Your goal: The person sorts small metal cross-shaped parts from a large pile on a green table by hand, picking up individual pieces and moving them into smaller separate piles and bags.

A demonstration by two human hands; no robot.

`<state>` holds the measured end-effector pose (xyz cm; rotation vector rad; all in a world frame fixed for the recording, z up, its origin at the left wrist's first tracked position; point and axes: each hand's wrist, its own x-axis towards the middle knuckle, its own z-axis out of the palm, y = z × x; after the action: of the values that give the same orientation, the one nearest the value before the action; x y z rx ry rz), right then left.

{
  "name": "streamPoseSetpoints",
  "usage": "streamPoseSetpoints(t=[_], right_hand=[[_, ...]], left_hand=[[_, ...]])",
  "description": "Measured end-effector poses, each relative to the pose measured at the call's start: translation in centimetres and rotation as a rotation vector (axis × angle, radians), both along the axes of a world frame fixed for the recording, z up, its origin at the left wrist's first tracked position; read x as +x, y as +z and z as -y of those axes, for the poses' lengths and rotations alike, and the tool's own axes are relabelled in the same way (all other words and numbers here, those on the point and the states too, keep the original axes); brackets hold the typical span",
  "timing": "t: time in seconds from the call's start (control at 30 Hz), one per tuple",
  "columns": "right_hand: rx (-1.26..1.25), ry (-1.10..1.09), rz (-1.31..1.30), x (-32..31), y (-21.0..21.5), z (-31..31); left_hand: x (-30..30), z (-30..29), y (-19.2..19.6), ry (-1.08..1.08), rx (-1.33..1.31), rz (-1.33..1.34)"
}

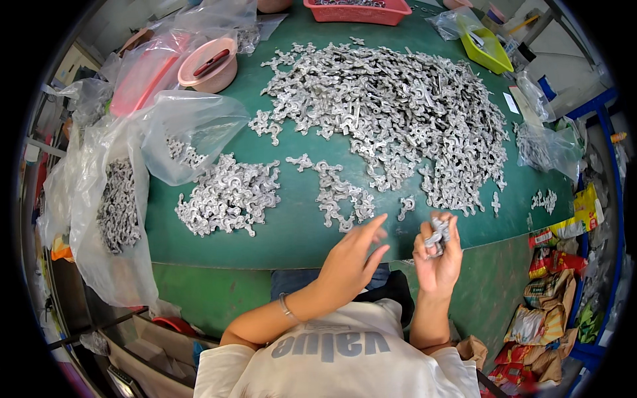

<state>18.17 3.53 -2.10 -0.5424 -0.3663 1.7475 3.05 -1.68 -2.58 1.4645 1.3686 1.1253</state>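
Near the table's front edge, my right hand (439, 255) is closed around a few small grey metal castings (436, 237), held upright in the fingers. My left hand (352, 259) is raised to the left of it, fingers stretched and thumb apart, with nothing seen in it; its fingertips are blurred. Just beyond the left hand lies a loose cluster of castings (342, 196). A single casting (407, 207) rests between that cluster and the right hand. The big heap of castings (398, 106) spreads across the far middle and right. A smaller pile (232, 196) sits at the left.
A clear plastic bag (99, 265) with castings hangs over the table's left edge. Behind it stands a pink bowl (222, 76) with a dark red tool (212, 62) on it. A red tray (358, 14) and yellow-green basket (488, 53) stand at the back. Packages (551, 292) line the right side.
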Motion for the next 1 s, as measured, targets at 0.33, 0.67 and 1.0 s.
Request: streamPoseSetpoints(t=[0.33, 0.67, 1.0], right_hand=[[-0.206, -0.086, -0.09, 2.8, -0.7, -1.1], [0.528, 0.122, 1.424, -1.3, -2.0, -1.0], [0.791, -0.11, 1.678, -3.9, -3.5, -2.3]], left_hand=[[4.8, -5.7, -3.6, -0.044, 0.18, -0.83], [-9.1, 0.5, -0.6, 0.69, 0.277, -0.762], [-10.1, 1.3, -2.9, 0.769, 0.146, -0.844]])
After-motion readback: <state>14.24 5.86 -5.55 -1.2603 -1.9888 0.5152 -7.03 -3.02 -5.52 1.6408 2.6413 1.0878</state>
